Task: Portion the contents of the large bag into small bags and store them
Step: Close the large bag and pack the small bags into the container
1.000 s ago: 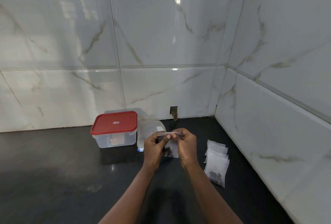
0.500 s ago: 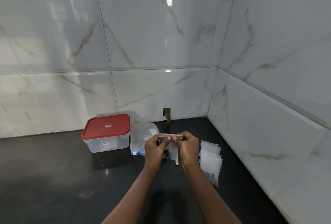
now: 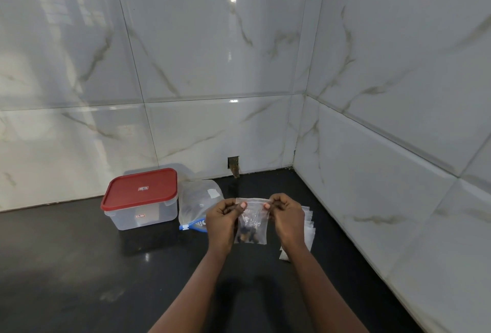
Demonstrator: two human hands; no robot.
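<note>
While left hand [image 3: 221, 222] & right hand [image 3: 288, 218] each pinch its top corners, small clear plastic zip bag [image 3: 253, 222] w/ dark bits hangs above black countertop [image 3: 79, 266].

The right hand [image 3: 288, 219] hides much of the bag pile [image 3: 309, 229]. The dark bits [image 3: 245, 237] in the held bag [image 3: 256, 219] are too blurry to name. The box label [image 3: 143, 188] is too small to read.

The small labels on the red lid [image 3: 140, 194] and the clear container [image 3: 125, 219] are too blurred to read.
</note>
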